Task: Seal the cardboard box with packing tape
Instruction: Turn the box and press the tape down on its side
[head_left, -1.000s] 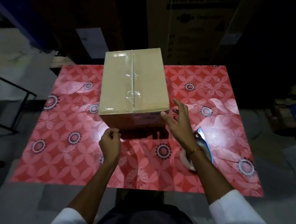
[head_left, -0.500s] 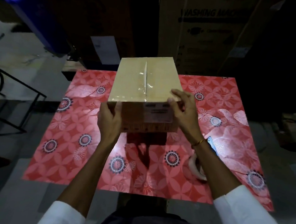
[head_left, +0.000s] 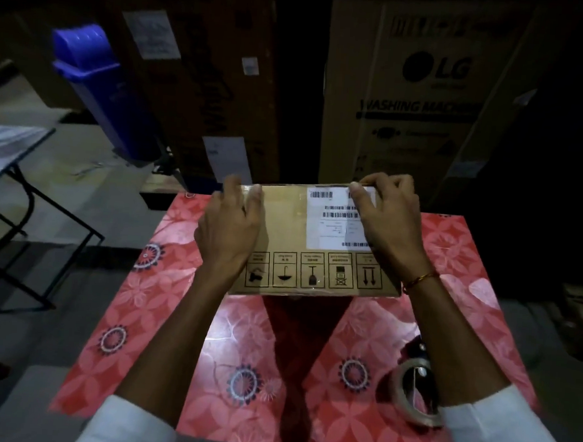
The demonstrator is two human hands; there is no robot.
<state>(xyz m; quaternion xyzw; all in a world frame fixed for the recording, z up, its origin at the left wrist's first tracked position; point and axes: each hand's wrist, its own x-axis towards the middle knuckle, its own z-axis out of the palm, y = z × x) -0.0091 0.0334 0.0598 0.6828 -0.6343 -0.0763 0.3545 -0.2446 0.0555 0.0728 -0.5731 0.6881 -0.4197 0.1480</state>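
A: Showing toward the camera, the labelled face of the cardboard box (head_left: pixel 292 241) carries a white shipping label (head_left: pixel 334 216) with barcodes and a row of handling symbols (head_left: pixel 314 271) along its lower edge. Where is the box?

B: Over the far middle of the table with the red floral tablecloth (head_left: pixel 161 315), tilted up between both hands.

A: And the hands?

B: The left hand (head_left: pixel 229 230) clasps the box's left end, thumb on the facing side, fingers wrapped round the edge. The right hand (head_left: pixel 387 223) grips the right end, fingertips curled over the top edge, thumb on the label; a thin bracelet (head_left: pixel 419 280) circles that wrist.

A: Farther out?

B: A roll of clear packing tape (head_left: pixel 412 395) lies on the cloth near the right forearm, partly hidden by it. Behind the table stand a blue bin (head_left: pixel 100 86) and a large washing-machine carton (head_left: pixel 424 99).
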